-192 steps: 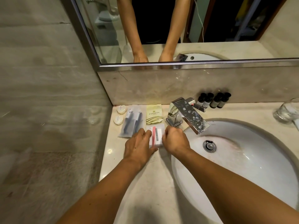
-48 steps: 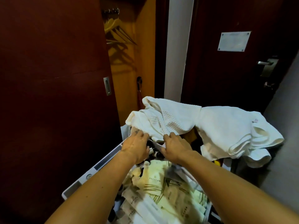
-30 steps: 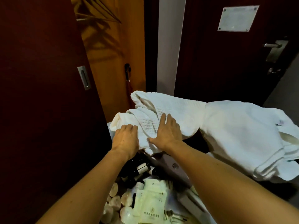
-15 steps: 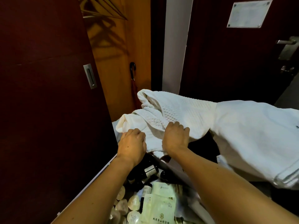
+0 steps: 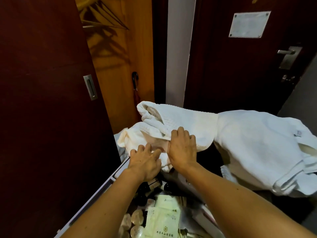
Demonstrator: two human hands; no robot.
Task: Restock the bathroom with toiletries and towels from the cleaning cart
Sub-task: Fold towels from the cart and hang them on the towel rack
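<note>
Towel pickup at cart: snag risk

Waffle towel lies bunched on the cleaning cart, overlapping a smoother white towel to its right. Right hand grips a fold, fingers curled over it. Left hand touches the near edge, fingers spread and relaxed. Risk: a one-sided lift likely drags the neighbouring towel off, or the trailing cloth sweeps bottles and sachets below.

Dark wood sliding door on the left with a metal recessed pull, hangers up in the open closet, an umbrella hanging inside it, plus a dark door with a notice plaque and lever handle.
</note>
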